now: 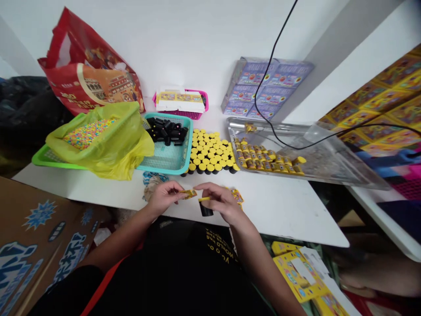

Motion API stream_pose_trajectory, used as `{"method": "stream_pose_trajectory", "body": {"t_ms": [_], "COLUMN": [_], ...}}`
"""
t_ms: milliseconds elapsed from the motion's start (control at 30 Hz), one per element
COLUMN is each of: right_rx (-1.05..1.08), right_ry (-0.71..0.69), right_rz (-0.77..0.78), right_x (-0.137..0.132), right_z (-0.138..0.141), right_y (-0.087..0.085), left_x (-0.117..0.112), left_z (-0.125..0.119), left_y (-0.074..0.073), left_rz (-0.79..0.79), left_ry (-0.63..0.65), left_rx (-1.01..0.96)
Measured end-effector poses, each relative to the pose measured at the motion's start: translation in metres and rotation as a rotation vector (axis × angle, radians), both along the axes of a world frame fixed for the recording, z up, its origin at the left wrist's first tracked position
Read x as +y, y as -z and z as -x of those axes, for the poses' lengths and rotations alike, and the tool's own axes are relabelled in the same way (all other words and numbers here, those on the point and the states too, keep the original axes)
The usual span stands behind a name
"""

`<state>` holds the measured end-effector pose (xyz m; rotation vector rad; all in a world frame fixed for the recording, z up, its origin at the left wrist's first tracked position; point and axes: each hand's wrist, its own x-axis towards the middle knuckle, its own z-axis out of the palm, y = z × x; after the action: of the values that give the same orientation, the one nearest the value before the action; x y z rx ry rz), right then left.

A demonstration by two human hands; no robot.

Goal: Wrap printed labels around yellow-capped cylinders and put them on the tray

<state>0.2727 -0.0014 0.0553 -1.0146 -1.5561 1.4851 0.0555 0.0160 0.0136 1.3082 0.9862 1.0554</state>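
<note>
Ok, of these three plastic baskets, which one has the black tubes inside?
The teal mesh basket; the green basket holds a yellow bag of small coloured pieces, the pink basket printed cards.

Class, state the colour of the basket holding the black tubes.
The basket is teal, best seen in the head view.

The white counter (269,210) carries many things. At twelve o'clock stands a pink basket (201,115), and at ten o'clock a green basket (42,158) lies just beside a teal basket (161,162). Upright yellow-topped black tubes (210,151) stand in rows near the centre. At one o'clock are wrapped blue boxes (263,83), and at two o'clock a steel tray (358,173).
</note>
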Motion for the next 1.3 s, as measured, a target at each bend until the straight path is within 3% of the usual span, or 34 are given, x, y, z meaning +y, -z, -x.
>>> {"method": "stream_pose_trajectory", "body": {"t_ms": [167, 333, 767, 933, 1300], "right_rx": [0.181, 0.186, 0.148, 0.119, -0.090], "right_ry": [0.230, 0.229, 0.360, 0.492, 0.528], "right_rz": [-0.013, 0.019, -0.034, -0.082, -0.281], "right_x": [0.007, 0.012, 0.010, 0.005, 0.004], "right_z": [0.003, 0.010, 0.021, 0.028, 0.031], "right_y": [0.008, 0.012, 0.015, 0.012, 0.017], "left_x": [-0.001, -0.003, -0.003, -0.003, -0.002], "left_z": [0.000, -0.001, -0.009, -0.013, -0.016], "left_y": [-0.002, -0.003, -0.003, -0.002, 0.000], "left_rz": [0.007, 0.032, 0.203, 0.250, 0.264], "left_ry": [0.058, 0.142, 0.210, 0.223, 0.196], "left_rx": [0.023, -0.027, -0.169, -0.196, -0.185]}}
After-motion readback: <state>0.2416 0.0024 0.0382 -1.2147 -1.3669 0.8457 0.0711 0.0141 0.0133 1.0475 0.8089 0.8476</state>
